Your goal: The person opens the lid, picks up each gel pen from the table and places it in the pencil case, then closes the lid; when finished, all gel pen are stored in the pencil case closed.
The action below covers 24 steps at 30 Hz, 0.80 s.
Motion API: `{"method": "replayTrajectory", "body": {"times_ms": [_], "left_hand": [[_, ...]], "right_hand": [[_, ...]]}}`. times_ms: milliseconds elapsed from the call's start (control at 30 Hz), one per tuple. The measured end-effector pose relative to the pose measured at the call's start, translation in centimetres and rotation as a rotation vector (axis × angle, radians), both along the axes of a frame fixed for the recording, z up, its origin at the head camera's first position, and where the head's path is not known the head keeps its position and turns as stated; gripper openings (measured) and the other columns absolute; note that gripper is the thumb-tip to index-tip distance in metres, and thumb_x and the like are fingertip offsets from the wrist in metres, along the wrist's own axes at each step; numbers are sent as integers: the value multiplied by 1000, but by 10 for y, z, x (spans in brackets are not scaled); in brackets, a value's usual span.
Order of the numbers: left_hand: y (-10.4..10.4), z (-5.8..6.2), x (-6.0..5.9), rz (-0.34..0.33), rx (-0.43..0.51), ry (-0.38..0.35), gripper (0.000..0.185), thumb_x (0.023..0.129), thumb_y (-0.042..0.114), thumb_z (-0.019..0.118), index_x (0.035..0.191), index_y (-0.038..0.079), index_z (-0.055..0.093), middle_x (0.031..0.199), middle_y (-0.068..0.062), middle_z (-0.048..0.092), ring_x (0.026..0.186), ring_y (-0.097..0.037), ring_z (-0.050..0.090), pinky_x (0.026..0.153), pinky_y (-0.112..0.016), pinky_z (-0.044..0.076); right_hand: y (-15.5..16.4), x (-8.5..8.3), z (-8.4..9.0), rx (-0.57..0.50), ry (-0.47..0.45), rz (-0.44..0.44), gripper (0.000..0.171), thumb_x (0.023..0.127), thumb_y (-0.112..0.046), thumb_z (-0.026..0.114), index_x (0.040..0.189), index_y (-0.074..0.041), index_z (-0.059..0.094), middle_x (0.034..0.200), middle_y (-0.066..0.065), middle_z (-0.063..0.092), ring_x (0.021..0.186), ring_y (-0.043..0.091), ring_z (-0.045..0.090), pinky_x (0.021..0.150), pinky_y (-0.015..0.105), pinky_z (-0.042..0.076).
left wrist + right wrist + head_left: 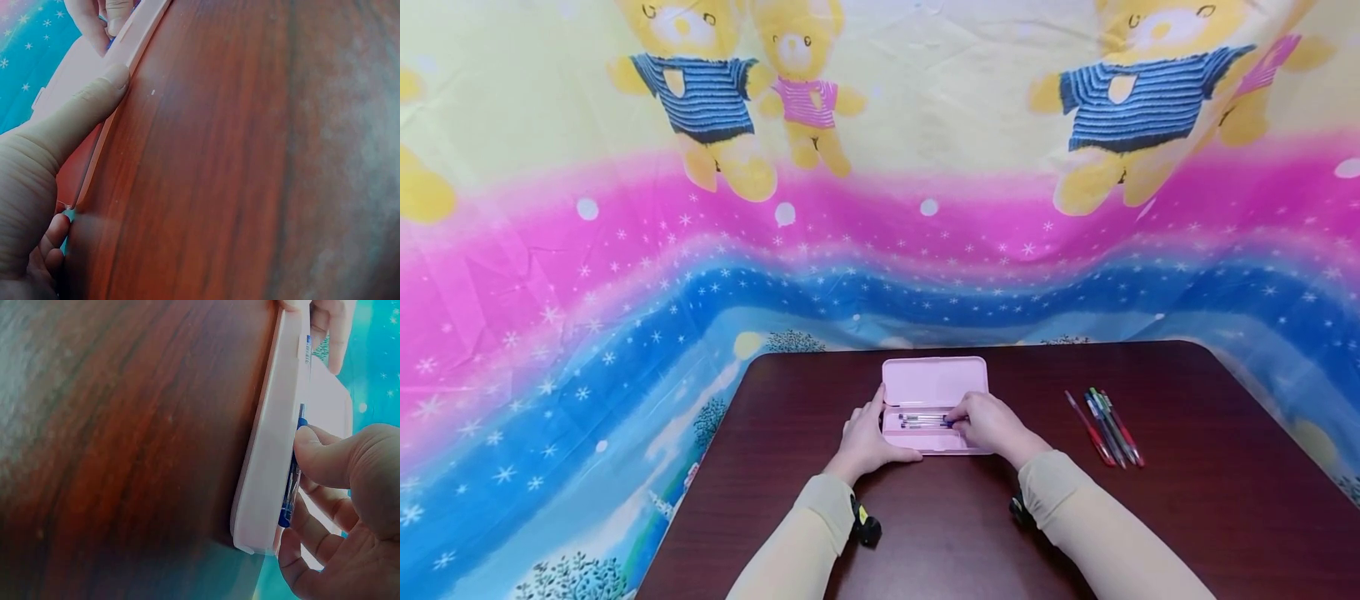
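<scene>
Head view bright, evenly lit, sharp; edges bow with wide-lens distortion. Both wrist views dimmer, colour-shifted, with soft glare on the counter (250, 156) and near parts blurred.

Head looks down; wrists close, sharing pencil case (934, 404)

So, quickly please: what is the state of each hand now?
Left hand: grips the left end of the open pink pencil case.
Right hand: pinches a blue pen lying in the case.
</scene>
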<state>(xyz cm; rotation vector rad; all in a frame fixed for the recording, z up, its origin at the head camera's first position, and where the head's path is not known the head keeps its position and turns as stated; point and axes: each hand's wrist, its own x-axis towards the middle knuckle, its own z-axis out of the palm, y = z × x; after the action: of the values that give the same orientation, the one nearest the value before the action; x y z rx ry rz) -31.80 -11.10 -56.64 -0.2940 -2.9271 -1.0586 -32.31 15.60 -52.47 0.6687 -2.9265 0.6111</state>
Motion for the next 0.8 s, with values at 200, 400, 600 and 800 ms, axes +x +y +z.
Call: {"method": "replayTrajectory", "body": {"times_ms": [200,400,600,800], "left_hand": [[0,1,0,2,-7,1,155,58,72,101,179,22,18,169,-8,52,145,-40,51,119,-64,43],[-1,2,1,0,-5,-5,155,59,72,102,179,23,18,170,-8,51,148,-41,50,121,-65,42],[-2,2,0,-1,-5,-24,154,60,73,101,179,23,17,172,-6,49,149,-40,48,122,-65,41],[-3,2,-1,-6,2,-23,154,59,72,101,179,23,17,173,-5,48,148,-38,49,121,-65,41]], "right_hand": [[-1,-1,0,1,-21,5,17,93,-5,83,100,-18,91,92,0,77,89,20,71,90,43,60],[-1,-2,1,-22,-28,1,16,94,-6,83,101,-17,91,98,1,84,95,21,74,95,46,60],[8,1,1,-142,-81,-74,12,97,-13,82,106,-18,89,103,1,83,92,16,70,91,43,60],[33,6,5,-280,-40,-192,19,99,-21,83,117,-14,86,113,10,82,89,19,68,86,42,59]]}}
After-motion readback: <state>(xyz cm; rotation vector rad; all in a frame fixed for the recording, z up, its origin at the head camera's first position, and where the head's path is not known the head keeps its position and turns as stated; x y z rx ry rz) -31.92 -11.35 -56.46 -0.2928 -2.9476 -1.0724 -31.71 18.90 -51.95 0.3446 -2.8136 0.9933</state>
